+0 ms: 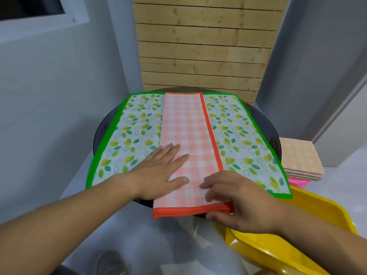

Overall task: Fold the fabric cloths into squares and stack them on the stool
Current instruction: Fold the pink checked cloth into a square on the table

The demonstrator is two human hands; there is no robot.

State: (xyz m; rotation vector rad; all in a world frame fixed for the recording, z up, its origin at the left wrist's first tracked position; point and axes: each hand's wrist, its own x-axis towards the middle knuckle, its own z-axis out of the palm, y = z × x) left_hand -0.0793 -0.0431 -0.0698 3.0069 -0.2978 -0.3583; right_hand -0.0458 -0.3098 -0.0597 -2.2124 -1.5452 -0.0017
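Pale grey walls [49,86] enclose a small room, with a wooden slat panel [202,46] straight ahead and a window [29,6] corner at upper left. A round dark table [103,128] fills the middle. A leaf cloth [129,135] with a green border lies spread flat across it. On top, down the centre, lies a check cloth [186,126], orange-edged and folded into a long strip, its near end hanging just over the table rim. A yellow tub [297,245] sits low at right. Beyond it, a stack [299,157] of folded squares rests on a pink stool [297,183]. The left hand [158,171] presses flat, fingers straight, on the strip's left side. The right hand [238,203] pinches the strip's near right corner, thumb beneath the hem.
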